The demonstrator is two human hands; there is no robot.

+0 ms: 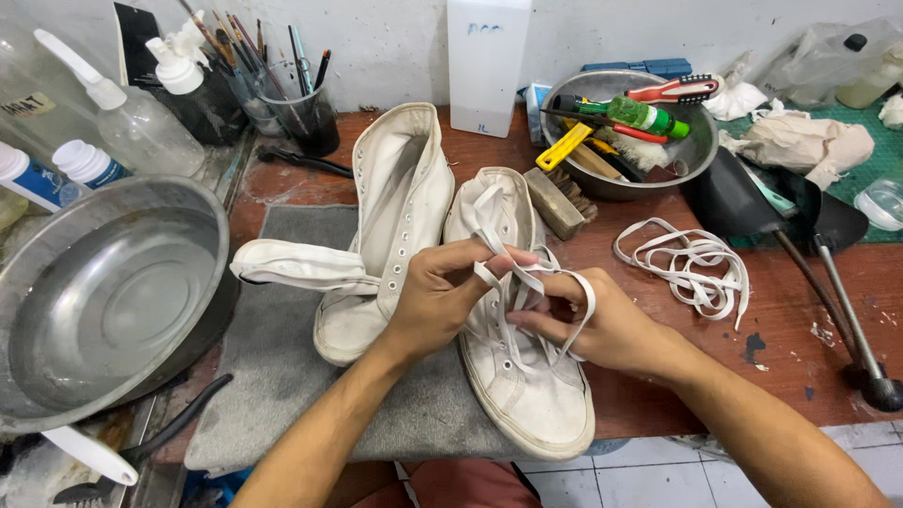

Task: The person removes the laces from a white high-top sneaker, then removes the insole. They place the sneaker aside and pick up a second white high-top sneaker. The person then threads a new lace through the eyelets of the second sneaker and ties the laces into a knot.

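Observation:
Two white high-top canvas shoes lie on a grey cloth (282, 357). The left shoe (400, 207) has no lace and its tongue is folded out to the left. The right shoe (527, 386) carries a white lace (513, 301) partly threaded through its eyelets. My left hand (437, 296) pinches a loop of that lace above the shoe's eyelets. My right hand (602, 320) holds the same lace, which wraps over its fingers. A second loose white lace (691, 263) lies in a heap on the red-brown table to the right.
A large metal basin (103, 301) with water sits at left. Spray bottles (141, 113) and a cup of brushes (292, 103) stand behind. A metal bowl (701, 141) of tools, a wooden brush (555, 202) and black shoe trees (752, 202) are at back right.

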